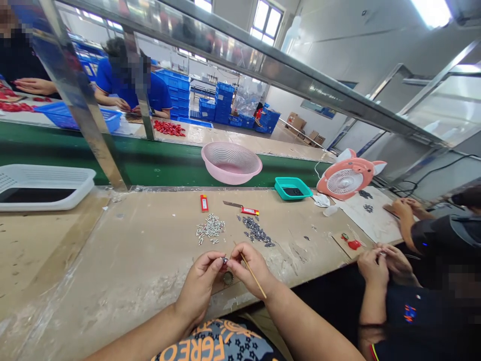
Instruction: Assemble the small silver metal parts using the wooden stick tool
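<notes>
**Small metal part pinched at the bench edge, loose piles beyond**

In the head view, we find our left hand (199,286) curled, its fingertips pinching a small metal part (224,260) at lower centre. Our right hand (251,269) is nearly closed on a thin wooden stick (261,290) that slants across its fingers. A round metal ring (228,278) lies on the worn bench (112,250) just below them. Farther up, a heap of silvery-white pieces (210,228) and a heap of dark pieces (256,231) remain spread loose, with many pieces in each. A red-handled utility knife (240,208) lies just above the dark heap. At lower right, a co-worker's hands (379,265) pinch something too small to identify.
</notes>
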Available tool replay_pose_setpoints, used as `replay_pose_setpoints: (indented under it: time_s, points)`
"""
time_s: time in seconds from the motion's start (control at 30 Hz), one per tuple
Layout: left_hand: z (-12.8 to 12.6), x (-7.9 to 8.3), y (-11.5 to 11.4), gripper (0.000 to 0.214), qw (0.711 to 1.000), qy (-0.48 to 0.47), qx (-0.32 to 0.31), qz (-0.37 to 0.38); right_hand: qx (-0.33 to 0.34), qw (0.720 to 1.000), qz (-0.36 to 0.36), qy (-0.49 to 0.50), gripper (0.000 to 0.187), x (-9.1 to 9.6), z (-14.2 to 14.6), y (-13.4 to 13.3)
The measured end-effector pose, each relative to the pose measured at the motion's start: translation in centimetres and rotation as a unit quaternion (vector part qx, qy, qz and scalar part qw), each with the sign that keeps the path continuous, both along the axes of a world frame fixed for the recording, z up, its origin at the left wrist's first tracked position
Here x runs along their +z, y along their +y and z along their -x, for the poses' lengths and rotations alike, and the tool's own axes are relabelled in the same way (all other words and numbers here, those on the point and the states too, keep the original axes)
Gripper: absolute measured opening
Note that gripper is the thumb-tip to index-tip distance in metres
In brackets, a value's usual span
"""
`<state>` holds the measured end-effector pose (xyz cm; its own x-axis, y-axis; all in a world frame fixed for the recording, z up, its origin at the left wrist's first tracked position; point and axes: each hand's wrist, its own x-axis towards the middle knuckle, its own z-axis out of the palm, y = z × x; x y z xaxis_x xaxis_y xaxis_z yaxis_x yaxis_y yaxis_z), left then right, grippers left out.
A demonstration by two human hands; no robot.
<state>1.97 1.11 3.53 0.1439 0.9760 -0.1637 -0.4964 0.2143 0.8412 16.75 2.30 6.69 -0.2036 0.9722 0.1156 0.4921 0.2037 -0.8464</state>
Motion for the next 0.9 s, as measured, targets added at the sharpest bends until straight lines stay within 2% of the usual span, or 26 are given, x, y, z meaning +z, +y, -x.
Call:
replay_pose_setpoints:
  time_s: [0.3,0.5,0.63,0.73,0.83,0.9]
  points:
    - [0.2,-0.2,0.0,0.017,0.999,0.018,-0.030,-0.006,0.000,1.000,0.014,0.008,0.009,0.2,0.0,-0.3]
    - [0.1,-0.1,-0.1,0.016,0.999,-0.010,-0.035,0.009,0.021,0.989,0.022,0.142,0.017,-0.8,-1.0,-0.5]
    - [0.0,-0.1,-0.1,0.019,1.000,-0.005,-0.025,-0.007,-0.044,0.983,-0.016,0.175,0.019,-2.2,-3.0,-0.4]
    - [0.1,-0.5,0.3,0.024,1.000,-0.005,-0.015,-0.018,-0.140,0.982,-0.075,0.104,0.022,-3.0,-6.0,0.1]
    - [0.4,-0.8,1.0,0.027,1.000,-0.002,-0.007,-0.018,-0.250,0.959,-0.132,0.028,0.032,-3.5,-10.0,0.8]
    - [0.8,-0.4,1.5,0.029,1.000,0.019,0.007,-0.018,-0.264,0.954,-0.142,-0.016,0.032,-3.8,-12.4,1.3]
